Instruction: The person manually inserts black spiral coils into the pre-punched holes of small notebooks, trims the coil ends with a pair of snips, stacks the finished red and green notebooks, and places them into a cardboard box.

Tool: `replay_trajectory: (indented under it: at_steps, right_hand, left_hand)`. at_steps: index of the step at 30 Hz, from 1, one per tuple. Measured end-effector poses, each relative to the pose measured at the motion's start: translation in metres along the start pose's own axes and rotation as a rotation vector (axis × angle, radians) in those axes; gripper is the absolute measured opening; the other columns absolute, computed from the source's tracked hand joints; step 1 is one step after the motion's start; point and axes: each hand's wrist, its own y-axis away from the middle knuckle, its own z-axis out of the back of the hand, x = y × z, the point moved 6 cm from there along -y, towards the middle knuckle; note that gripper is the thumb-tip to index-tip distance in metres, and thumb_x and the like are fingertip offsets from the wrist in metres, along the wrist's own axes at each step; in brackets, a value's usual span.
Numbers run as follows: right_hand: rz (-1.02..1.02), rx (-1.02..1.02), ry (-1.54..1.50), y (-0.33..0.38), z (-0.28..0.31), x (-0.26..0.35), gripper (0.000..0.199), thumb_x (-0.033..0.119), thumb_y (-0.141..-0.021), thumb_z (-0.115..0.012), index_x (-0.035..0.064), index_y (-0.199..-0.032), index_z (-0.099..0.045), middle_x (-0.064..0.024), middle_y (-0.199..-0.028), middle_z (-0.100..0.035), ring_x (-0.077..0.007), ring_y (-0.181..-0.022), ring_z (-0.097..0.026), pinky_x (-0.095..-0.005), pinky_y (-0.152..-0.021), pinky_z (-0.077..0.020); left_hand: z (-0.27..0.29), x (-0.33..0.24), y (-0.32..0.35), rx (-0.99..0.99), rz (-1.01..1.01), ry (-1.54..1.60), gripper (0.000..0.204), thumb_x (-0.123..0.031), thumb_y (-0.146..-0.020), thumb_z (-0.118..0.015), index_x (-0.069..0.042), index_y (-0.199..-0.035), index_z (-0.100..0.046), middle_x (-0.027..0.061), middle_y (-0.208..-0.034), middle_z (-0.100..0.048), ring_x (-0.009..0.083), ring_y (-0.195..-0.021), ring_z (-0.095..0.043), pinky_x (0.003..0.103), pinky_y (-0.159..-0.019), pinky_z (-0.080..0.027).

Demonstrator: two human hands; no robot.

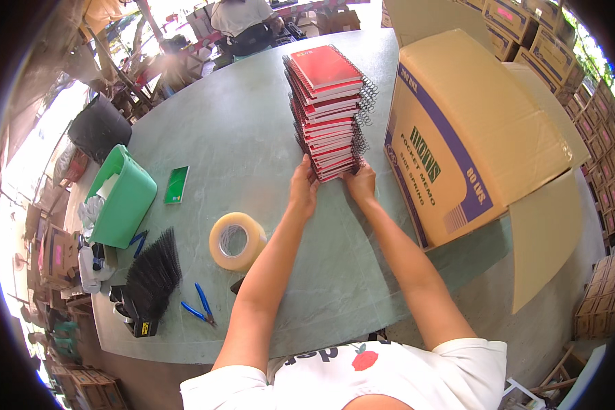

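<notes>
A tall stack of red spiral notebooks [326,113] stands on the green-grey table, with black wire coils sticking out on both sides. My left hand [303,183] is pressed to the lower left side of the stack, fingers wrapped at its base. At the lower right corner my right hand [361,181] grips the same stack. Some fingertips are hidden behind or under the bottom notebooks. Right beside my right forearm is a large open cardboard box [451,137] lying on its side, its flaps spread.
On the table [219,157] are a roll of clear tape [236,240], blue-handled pliers [198,305], a bundle of black wire coils [152,273], a green booklet [176,185] and a green bin [126,198]. Stacked cartons [553,41] stand at right. A person [246,24] sits beyond the far edge.
</notes>
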Motion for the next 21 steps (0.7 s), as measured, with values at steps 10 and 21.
replay_trajectory:
  at_steps: [10,21]
  right_hand:
    - [0.031,-0.051,0.087,-0.044,-0.024,-0.008,0.076,0.004,-0.065,-0.073,0.0004,-0.132,-0.039,-0.0241,-0.118,-0.054,-0.0365,-0.111,-0.052,-0.0370,-0.093,-0.0431]
    - [-0.008,0.974,-0.398,0.185,0.073,0.126,0.052,0.020,-0.083,-0.064,0.0022,-0.128,-0.045,-0.0171,-0.125,-0.051,-0.0326,-0.116,-0.048,-0.0406,-0.096,-0.0407]
  left_hand:
    - [-0.010,-0.002,-0.051,-0.095,-0.095,0.011,0.039,-0.038,-0.094,-0.046,-0.008,-0.119,-0.050,0.0030,-0.118,-0.054,0.0176,-0.113,-0.046,0.034,-0.101,-0.029]
    - [-0.340,-0.155,0.123,0.599,-1.159,-0.676,0.022,-0.013,-0.085,-0.061,-0.005,-0.105,-0.059,0.0114,-0.106,-0.057,0.0257,-0.095,-0.057,0.034,-0.086,-0.045]
